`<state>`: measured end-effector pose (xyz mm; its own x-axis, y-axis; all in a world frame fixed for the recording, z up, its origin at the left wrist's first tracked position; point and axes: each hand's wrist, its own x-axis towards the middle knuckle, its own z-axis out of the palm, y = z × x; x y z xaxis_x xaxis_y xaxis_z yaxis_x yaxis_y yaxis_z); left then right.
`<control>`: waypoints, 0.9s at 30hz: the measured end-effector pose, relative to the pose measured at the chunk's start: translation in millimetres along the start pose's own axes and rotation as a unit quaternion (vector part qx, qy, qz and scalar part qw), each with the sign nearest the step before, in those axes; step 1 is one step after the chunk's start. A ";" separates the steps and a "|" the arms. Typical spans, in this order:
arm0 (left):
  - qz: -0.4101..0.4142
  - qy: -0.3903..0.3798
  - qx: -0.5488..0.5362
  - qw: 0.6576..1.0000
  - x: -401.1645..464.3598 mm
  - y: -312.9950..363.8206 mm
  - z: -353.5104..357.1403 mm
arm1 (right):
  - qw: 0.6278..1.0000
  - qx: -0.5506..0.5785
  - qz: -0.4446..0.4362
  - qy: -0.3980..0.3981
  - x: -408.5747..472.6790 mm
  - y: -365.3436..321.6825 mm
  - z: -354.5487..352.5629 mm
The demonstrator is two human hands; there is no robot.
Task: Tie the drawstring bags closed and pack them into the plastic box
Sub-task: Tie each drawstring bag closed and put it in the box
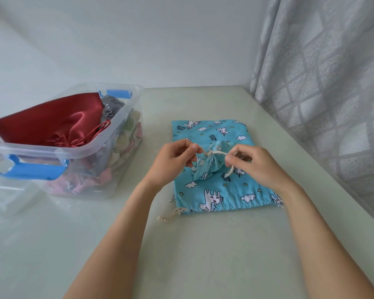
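Observation:
A small blue unicorn-print drawstring bag (205,167) sits bunched on top of a larger flat bag (222,190) of the same print, at the table's middle right. My left hand (173,160) pinches one end of the small bag's cream cord (214,153) and my right hand (253,165) pinches the other end, the cord stretched between them over the gathered mouth. A loose cord tail hangs below my right fingers. The clear plastic box (78,147) with blue handles stands at the left, holding a red satin bag (58,121) and several other bags.
The larger bag's own cord (171,214) trails off its near left corner. A grey patterned curtain (324,87) hangs along the table's right edge. A white wall backs the pale green table (181,255).

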<state>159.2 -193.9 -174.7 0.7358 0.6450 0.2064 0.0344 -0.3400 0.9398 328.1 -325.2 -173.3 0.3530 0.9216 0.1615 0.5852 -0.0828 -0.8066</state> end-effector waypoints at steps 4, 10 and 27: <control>-0.018 0.010 0.022 1.000 1.9 -5.4 -0.6 | 0.983 0.171 -0.025 0.067 0.1 -6.7 -3.5; -0.044 -0.007 0.122 0.991 2.0 -13.2 7.2 | 0.936 0.347 -0.041 0.028 -1.3 -18.4 4.3; 0.001 -0.098 -0.117 0.988 -3.5 -0.1 3.6 | 0.995 0.058 -0.026 0.072 7.2 0.5 18.7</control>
<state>159.0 -198.5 -176.5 0.8535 0.4915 0.1729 -0.1077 -0.1581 0.9815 317.2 -311.6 -183.1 0.4303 0.8591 0.2770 0.5197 0.0151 -0.8542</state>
